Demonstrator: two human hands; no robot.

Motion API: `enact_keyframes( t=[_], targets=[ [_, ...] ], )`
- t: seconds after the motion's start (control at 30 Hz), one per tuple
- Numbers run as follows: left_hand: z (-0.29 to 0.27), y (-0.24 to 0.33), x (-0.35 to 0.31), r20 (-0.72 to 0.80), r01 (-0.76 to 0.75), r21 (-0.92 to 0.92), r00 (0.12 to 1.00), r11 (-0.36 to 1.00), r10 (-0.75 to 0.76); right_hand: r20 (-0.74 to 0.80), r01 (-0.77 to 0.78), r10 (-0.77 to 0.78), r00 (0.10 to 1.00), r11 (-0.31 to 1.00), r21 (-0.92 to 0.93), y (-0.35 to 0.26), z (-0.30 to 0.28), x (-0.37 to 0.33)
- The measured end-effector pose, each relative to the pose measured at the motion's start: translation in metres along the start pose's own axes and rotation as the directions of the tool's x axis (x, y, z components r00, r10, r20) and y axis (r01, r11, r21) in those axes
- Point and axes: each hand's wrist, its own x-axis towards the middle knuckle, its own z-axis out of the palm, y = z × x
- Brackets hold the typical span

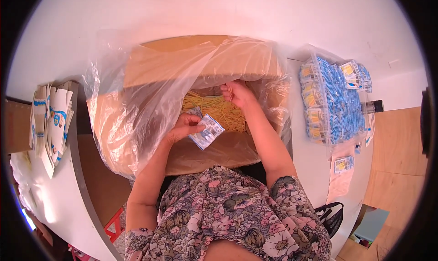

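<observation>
Between thumb and fingers, my left hand grips a small blue-and-white packet with zigzag edges. A bit of similar blue-and-white wrapping shows behind those fingers. My right hand is over the far right part of an open cardboard box, its fingers curled together; what they hold, if anything, is hidden. Below both hands, many thin yellow sticks lie loose inside the box. A clear plastic liner hangs over the box's rim and sides.
To the right, a clear plastic bin is heaped with similar packets. One single packet lies nearer on a pink strip. Folded printed cartons stand at the left on a white table. A black bag hangs at lower right.
</observation>
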Motion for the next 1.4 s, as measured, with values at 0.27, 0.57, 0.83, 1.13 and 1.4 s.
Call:
enact_keyframes(
  t=[0.27, 0.57, 0.83, 1.13, 1.4],
  targets=[
    [0.019, 0.007, -0.004, 0.209, -0.029, 0.085, 0.978, 0.996, 0.011, 0.038, 0.302, -0.303, 0.952, 0.953, 0.036, 0.054, 0.058, -0.076],
    [0.055, 0.026, -0.013, 0.072, -0.234, 0.205, 0.972, 0.950, 0.224, 0.200, 0.214, -0.261, 0.944, 0.949, 0.231, 0.064, 0.073, -0.123],
    [0.097, 0.036, -0.013, 0.061, -0.333, 0.152, 0.943, 0.930, 0.328, 0.188, 0.454, -0.440, 0.878, 0.891, -0.033, 0.067, 0.044, -0.135],
    [0.119, 0.037, -0.008, 0.009, -0.418, 0.117, 0.907, 0.901, 0.420, 0.167, 0.387, -0.393, 0.904, 0.920, 0.071, 0.053, 0.056, -0.162],
    [0.114, 0.042, -0.006, -0.035, -0.267, -0.137, 0.964, 0.954, 0.265, 0.288, 0.418, -0.385, 0.877, 0.906, -0.061, 0.035, 0.036, -0.164]
  ],
)
